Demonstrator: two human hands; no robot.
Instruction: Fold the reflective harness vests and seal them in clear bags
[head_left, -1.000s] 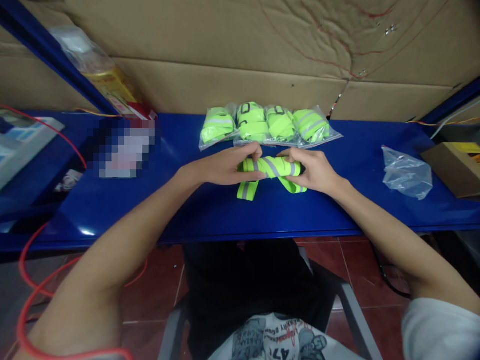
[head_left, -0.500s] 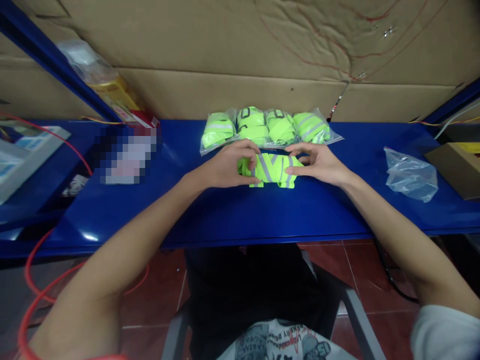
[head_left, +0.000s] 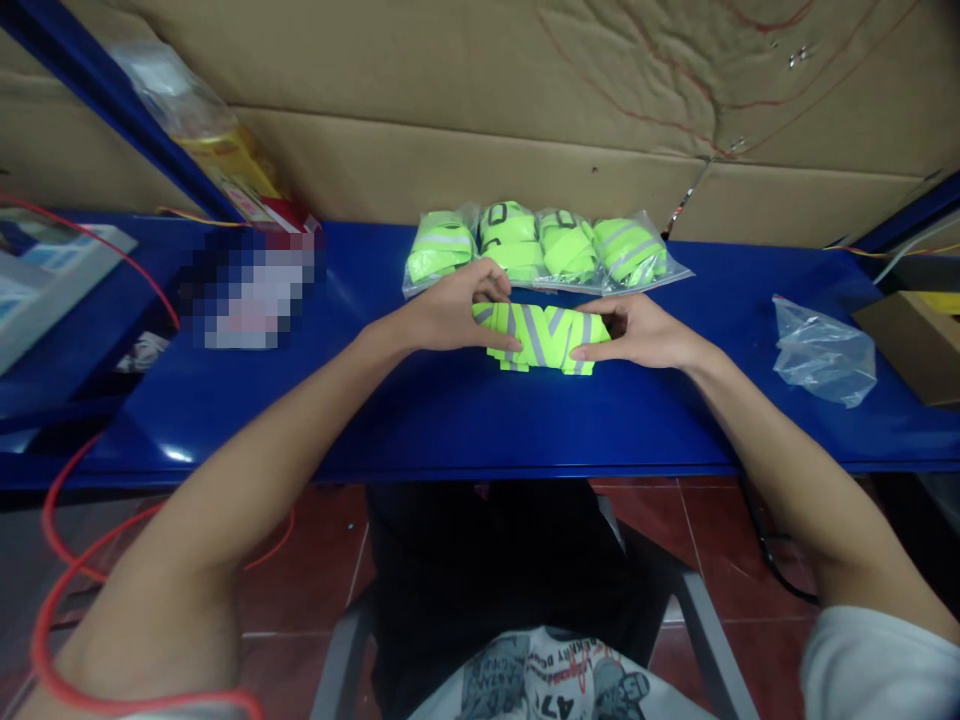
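Observation:
A neon yellow-green reflective strap bundle (head_left: 546, 335) with grey stripes is held just above or on the blue table, in the middle of the view. My left hand (head_left: 469, 308) grips its left end, thumb on the near face and fingers curled behind. At its right end my right hand (head_left: 628, 330) pinches it the same way, with the fingertips partly hidden. Just behind stand several similar neon bundles in clear plastic bags (head_left: 517, 245), side by side in a row.
An empty clear plastic bag (head_left: 823, 350) lies on the right, beside a cardboard box (head_left: 911, 345). A bottle with yellow contents (head_left: 229, 155) stands back left near a blurred patch. Red tubing (head_left: 56, 620) loops at the lower left. Cardboard (head_left: 450, 100) covers the back.
My fingers have shifted their hold, and the bundle looks flatter and more evenly folded. The camera view has moved slightly. The bagged bundles stay put.

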